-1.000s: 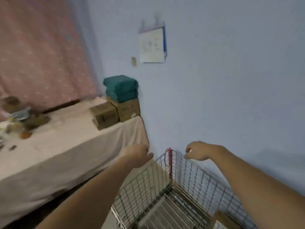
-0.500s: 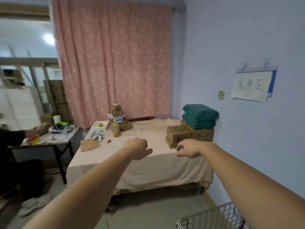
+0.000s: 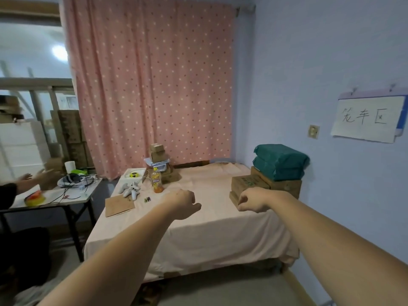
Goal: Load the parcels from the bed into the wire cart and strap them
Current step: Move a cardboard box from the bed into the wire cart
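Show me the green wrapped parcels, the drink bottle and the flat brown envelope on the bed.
green wrapped parcels [image 3: 280, 161], head view, front face of the stacked pair.
drink bottle [image 3: 157, 181], head view, its label.
flat brown envelope [image 3: 119, 205], head view, middle of its top face.

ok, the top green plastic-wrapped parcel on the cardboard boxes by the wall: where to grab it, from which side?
Probably two hands, one on each short end of the top green plastic-wrapped parcel, coming from the bed's open front. It lies flat on a second green parcel over stacked cardboard boxes, with the wall close on its right.
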